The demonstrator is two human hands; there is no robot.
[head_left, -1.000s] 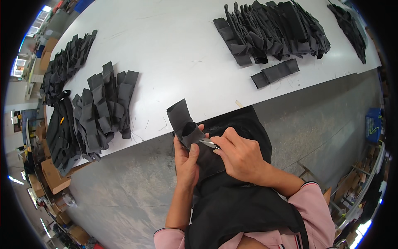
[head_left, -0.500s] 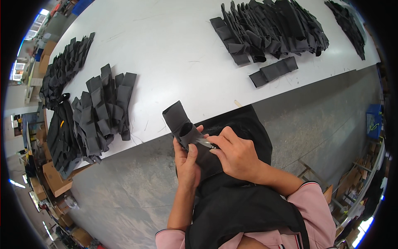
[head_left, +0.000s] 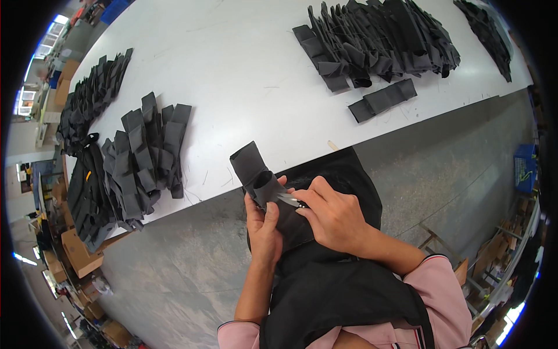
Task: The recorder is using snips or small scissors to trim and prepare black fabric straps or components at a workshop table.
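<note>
Fabric piece (head_left: 251, 165), dark grey with an open loop, is staying just over the near edge of the white table (head_left: 232, 70), hardly shifting from a second ago. Blades of your small cutter (head_left: 288, 199), smeared by motion half a second ago, are showing more clearly now and pointing left at the loop's right side; you cannot tell here whether they are touching it. Your left hand (head_left: 264, 230) is reaching up from the near side, thumb lying toward the right and fingers wrapping behind, pinching the piece's near end. Your right hand (head_left: 336, 218) is coming in from the right, knuckles uppermost, thumb and forefinger pressing together on the cutter. Your forearms are converging beside and over the black apron (head_left: 343, 291). Strip bundle (head_left: 142, 157) is lying to the left, a larger pile (head_left: 381, 43) is resting far right, and a lone strip (head_left: 383, 100) is lying just nearer.
</note>
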